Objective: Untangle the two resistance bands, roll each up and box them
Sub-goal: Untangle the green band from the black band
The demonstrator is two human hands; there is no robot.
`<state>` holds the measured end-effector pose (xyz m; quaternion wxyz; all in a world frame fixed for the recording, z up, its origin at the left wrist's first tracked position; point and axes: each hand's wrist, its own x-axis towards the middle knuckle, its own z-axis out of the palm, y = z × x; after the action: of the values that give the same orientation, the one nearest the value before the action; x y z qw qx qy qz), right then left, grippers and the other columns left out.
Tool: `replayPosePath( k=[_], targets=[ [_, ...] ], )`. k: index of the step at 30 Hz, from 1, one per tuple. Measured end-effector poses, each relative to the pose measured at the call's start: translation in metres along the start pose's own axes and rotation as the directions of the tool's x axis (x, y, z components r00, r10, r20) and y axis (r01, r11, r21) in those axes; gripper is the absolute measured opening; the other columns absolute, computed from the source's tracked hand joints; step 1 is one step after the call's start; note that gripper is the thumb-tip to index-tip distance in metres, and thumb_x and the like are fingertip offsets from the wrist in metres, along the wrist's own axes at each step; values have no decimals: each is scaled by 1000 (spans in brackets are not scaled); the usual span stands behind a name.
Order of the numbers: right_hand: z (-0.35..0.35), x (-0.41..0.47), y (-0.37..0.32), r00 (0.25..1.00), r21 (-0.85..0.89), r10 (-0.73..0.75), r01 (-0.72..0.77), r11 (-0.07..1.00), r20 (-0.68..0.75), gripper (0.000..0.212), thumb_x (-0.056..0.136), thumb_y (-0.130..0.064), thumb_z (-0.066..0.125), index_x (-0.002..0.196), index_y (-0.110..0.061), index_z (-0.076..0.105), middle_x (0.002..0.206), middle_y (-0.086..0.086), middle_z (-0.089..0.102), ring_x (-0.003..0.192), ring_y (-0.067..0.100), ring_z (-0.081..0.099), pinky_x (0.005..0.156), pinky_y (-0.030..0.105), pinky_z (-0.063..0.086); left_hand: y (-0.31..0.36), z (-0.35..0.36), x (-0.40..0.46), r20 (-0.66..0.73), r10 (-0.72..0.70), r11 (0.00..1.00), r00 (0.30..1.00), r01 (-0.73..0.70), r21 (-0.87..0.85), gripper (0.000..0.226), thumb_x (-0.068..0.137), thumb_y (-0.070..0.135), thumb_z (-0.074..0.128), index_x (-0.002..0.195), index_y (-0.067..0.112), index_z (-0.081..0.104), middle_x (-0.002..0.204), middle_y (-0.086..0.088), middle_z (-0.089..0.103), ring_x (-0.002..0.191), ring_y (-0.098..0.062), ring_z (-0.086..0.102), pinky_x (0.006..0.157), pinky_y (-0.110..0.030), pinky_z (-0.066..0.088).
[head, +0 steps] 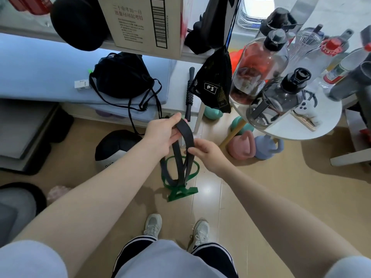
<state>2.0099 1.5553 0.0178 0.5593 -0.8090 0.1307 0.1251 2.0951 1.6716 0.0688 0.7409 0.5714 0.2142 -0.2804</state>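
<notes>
A dark grey resistance band (187,135) hangs in loops from my hands down to the floor. My left hand (162,133) grips its top fold, thumb over the strap. My right hand (206,153) pinches one strand just below, on the right side. A green resistance band (181,192) lies on the tan floor beneath, and the grey band's lower loops hang inside its ring. A cardboard box (140,23) stands on the shelf above.
A round white table (313,125) crowded with bottles stands at the right, with kettlebells (247,147) under it. A black mesh bag (212,85) hangs from the shelf. A black-and-white ball (112,145) lies left. My shoes (176,229) stand below the bands.
</notes>
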Motion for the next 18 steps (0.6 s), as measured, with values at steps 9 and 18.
replayPosePath(
  k=[9,18],
  targets=[
    [-9,17,-10,901,95,247,-229,969,-356,17,97,-21,44,93,-6,53,88,13,61,90,31,61,80,41,51,-30,-38,9,16,-109,946,994,99,308,34,100,23,37,121,3,54,102,-5,65,85,-14,62,76,-24,49],
    [-14,13,-52,956,525,223,-94,846,-189,16,100,-15,40,89,-8,49,82,5,60,81,14,62,67,26,58,-70,-44,1,374,-73,798,925,-170,578,29,92,10,53,119,19,52,120,5,56,117,-14,50,99,-31,40]
  ],
)
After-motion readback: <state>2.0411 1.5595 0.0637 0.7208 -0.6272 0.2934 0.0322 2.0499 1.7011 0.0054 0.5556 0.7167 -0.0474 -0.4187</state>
